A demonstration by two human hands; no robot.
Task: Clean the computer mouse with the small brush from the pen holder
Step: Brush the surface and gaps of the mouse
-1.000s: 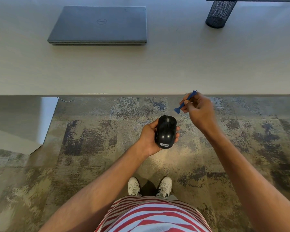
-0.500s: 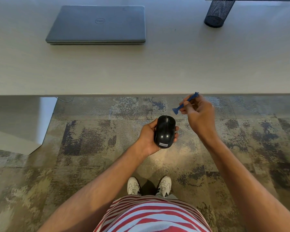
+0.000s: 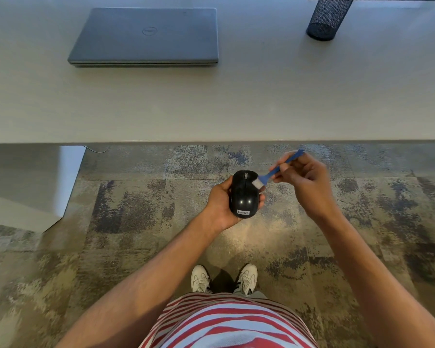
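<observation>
Black computer mouse (image 3: 244, 194) is held in the left hand (image 3: 221, 204), palm up, fingers curled round both sides; it is kept in the air over the carpet (image 3: 136, 209), near side of the counter (image 3: 261, 101), not resting on it. Lenovo label seen at the near end of the mouse, scroll wheel at the far end. Small brush (image 3: 274, 173) with blue handle is pinched by the right hand (image 3: 309, 184), fingers closed on the handle mid-length; handle tip sticks out past the hand to the far right. White bristles are laid against the far right edge of the mouse top, touching it. Brush is tilted, bristle end lower left. Right hand slightly blurred.

On the counter: closed grey laptop (image 3: 146, 36) at far left, flat, lid logo up. Black mesh pen holder (image 3: 324, 18) at far right, upright, top cut by the frame edge; contents cannot be told. Both well apart from the hands.

Below: white shoes (image 3: 224, 278) on the carpet, red-and-white striped shirt (image 3: 226, 322) at the near edge. A thin cable (image 3: 96, 150) seen under the counter edge at left.
</observation>
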